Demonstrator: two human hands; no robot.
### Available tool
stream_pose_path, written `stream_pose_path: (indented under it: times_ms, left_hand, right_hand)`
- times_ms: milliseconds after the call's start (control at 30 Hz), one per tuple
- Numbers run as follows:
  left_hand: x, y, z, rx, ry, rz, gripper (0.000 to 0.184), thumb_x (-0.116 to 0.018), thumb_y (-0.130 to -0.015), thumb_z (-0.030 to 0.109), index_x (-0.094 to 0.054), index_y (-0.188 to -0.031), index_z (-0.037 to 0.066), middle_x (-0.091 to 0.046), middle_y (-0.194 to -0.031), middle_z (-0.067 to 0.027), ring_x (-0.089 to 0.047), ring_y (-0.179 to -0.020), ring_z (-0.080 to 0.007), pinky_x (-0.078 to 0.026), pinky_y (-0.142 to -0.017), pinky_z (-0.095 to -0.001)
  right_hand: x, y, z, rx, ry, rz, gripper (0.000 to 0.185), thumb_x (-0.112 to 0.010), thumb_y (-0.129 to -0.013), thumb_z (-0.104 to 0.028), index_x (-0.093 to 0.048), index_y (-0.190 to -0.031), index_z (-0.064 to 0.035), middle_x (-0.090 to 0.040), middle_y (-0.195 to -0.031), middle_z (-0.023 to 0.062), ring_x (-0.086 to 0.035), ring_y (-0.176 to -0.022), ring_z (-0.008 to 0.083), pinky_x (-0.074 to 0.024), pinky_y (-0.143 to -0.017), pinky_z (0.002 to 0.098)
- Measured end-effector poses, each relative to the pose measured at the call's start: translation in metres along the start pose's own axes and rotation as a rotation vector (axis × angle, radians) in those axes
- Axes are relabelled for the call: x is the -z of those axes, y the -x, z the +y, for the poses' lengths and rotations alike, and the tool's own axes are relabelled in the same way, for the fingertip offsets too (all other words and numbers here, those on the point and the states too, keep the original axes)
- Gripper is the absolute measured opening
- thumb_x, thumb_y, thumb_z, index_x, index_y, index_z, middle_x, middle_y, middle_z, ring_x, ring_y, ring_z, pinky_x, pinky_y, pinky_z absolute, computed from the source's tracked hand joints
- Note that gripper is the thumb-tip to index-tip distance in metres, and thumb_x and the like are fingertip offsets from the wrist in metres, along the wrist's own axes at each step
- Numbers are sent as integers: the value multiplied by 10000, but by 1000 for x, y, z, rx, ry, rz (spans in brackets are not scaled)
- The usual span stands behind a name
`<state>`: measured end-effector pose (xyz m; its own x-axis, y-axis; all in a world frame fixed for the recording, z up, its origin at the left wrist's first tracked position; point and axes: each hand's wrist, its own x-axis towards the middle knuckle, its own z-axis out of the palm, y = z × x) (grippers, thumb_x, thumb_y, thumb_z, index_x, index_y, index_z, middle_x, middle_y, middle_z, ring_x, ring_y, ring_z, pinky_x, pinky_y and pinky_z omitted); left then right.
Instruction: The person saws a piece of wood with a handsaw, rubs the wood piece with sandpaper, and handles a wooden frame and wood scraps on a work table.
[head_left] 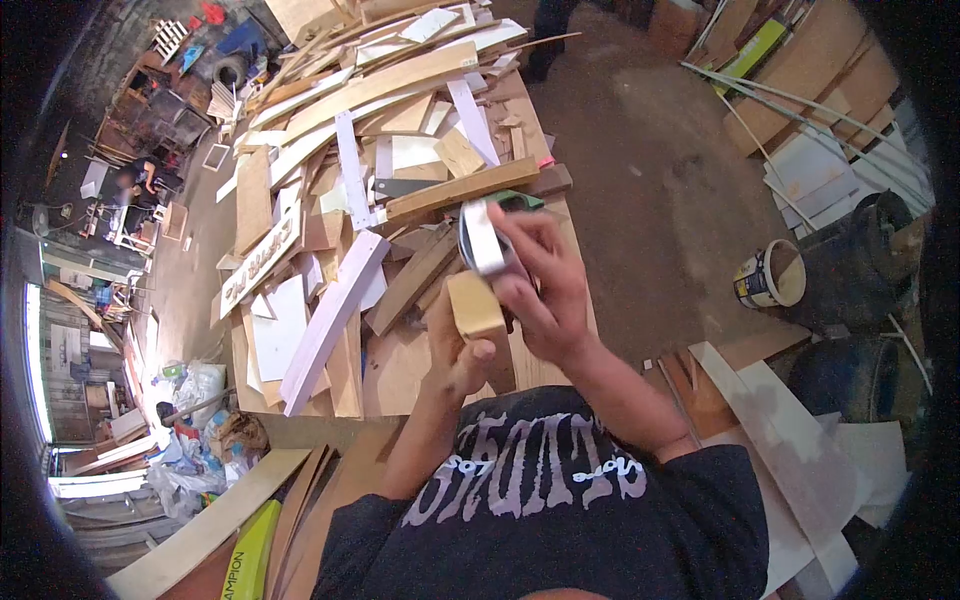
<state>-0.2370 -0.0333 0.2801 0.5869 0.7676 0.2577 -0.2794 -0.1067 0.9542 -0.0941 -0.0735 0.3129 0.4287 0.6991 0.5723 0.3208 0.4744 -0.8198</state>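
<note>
My left hand (pixel 458 350) is closed around a pale wooden block (pixel 476 306), its end face turned up and its lower part hidden by the fingers. Just above it, my right hand (pixel 550 285) grips a rounded white-and-dark object (pixel 486 240), smeared by motion, so its kind is unclear. The object is close to the top of the block; whether they touch I cannot tell. Behind both hands, a brown timber offcut (pixel 415 278) and a long wooden strip (pixel 460 190) lie on the workbench (pixel 400 385).
Wood offcuts (pixel 370 95) are heaped across the bench, with a pinkish-white painted board (pixel 335 320) at left. A white bucket (pixel 775 275) stands on the floor at right. Boards (pixel 780 450) lean nearby. Plastic bags (pixel 200 455) lie at left; another person (pixel 140 180) sits far off.
</note>
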Motion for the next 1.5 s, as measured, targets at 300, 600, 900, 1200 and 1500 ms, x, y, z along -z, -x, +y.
stream_pose_path:
  times_ms: [300,600,900,1200,1500]
  left_hand:
    - [38,-26,-9,-164,326,50,946,-475,-847,802,-409,-1371,17,-544,-1129,-130,-555,-967,-268,-439,-923,-475]
    - [50,-42,18,-282,502,405,746,-343,-1002,625,-427,-1403,2,-622,-1070,-146,-601,-978,-303,-435,-971,-505]
    - [72,-25,26,-389,741,348,1004,-464,-797,867,-416,-1372,45,-612,-1011,-152,-615,-874,-261,-509,-817,-426]
    - [81,-23,43,-404,871,453,777,-527,-888,709,-420,-1226,18,-524,-1013,-110,-570,-904,-223,-501,-812,-373]
    - [88,-21,9,-194,919,592,723,-341,-981,628,-465,-1368,30,-574,-1258,-203,-559,-1156,-351,-420,-1055,-492]
  right_hand:
    - [31,18,22,-221,-220,369,566,-589,-989,-364,-513,-1415,0,-566,-1224,88,-522,-1094,178,-417,-964,329]
    - [44,61,29,-341,-125,166,585,-631,-962,-401,-547,-1397,-19,-575,-1218,70,-542,-1119,156,-393,-1008,301]
    - [61,73,33,-411,-235,222,584,-605,-983,-395,-532,-1390,18,-594,-1228,69,-546,-1136,149,-393,-1017,301]
    - [57,85,25,-661,-493,48,622,-506,-1022,-405,-392,-1481,-1,-566,-1344,107,-529,-1235,188,-378,-1071,319]
    - [41,74,18,-561,-657,74,801,-454,-991,-553,-278,-1516,26,-477,-1420,144,-463,-1317,226,-362,-1103,347]
